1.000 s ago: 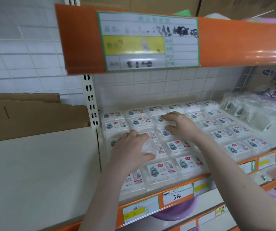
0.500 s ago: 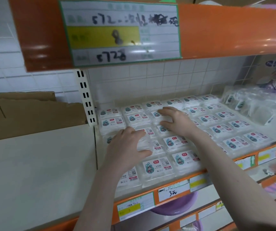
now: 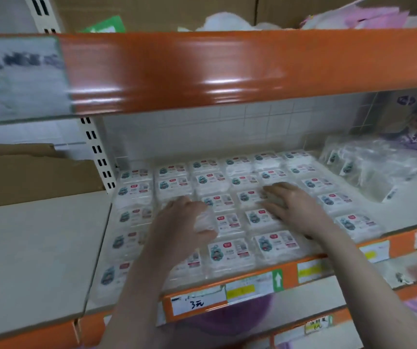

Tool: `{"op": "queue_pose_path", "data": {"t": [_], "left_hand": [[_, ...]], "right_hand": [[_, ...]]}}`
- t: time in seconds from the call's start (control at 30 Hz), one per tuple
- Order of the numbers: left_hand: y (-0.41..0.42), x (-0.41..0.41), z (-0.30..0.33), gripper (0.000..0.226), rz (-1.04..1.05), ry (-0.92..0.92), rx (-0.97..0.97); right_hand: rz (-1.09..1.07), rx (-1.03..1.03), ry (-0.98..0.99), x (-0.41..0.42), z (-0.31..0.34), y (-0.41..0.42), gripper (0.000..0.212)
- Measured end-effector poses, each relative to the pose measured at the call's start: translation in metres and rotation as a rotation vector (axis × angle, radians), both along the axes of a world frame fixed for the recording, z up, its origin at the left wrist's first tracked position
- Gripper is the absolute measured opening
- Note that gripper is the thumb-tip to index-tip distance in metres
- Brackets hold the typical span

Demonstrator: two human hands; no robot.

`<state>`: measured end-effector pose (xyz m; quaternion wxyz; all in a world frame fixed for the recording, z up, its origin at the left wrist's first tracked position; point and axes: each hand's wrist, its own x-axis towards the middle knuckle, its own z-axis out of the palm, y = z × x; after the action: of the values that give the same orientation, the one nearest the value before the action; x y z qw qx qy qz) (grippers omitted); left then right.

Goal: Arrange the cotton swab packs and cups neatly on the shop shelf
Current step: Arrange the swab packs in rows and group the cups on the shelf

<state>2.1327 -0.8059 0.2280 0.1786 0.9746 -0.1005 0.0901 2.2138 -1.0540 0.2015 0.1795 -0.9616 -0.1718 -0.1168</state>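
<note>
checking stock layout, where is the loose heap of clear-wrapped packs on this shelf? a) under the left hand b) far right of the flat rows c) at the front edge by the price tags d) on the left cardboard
b: the loose heap of clear-wrapped packs sits at the far right of the shelf, beside the flat rows of swab packs.

Both bare forearms reach forward and up side by side. The left hand [image 3: 179,222] has its fingers curled under, palm down. The right hand [image 3: 293,205] lies flat with fingers spread.

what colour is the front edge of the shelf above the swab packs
Glossy orange front edge, clearest in the head view.
</note>
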Motion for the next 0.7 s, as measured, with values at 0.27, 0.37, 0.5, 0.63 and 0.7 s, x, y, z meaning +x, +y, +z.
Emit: {"op": "queue_pose_path", "data": {"t": [0.27,0.37,0.5,0.63,0.7], "left_hand": [[-0.060,0.011,-0.004,0.060,0.041,0.011,0.068],[-0.080,0.015,-0.006,0.059,0.052,-0.007,0.081],[-0.107,0.019,-0.007,0.061,0.035,-0.034,0.129],[-0.114,0.018,-0.008,0.067,-0.035,-0.034,0.137],[-0.110,0.016,-0.008,0.073,-0.058,-0.022,0.126]], "right_hand": [[0.040,0.047,-0.023,0.000,-0.004,-0.065,0.037],[0.082,0.038,-0.056,0.002,-0.007,-0.081,0.032],[0.084,0.076,-0.088,0.002,-0.010,-0.095,0.029],[0.099,0.049,-0.187,-0.001,-0.021,-0.105,0.026],[0.102,0.059,-0.245,-0.003,-0.024,-0.107,0.027]]}}
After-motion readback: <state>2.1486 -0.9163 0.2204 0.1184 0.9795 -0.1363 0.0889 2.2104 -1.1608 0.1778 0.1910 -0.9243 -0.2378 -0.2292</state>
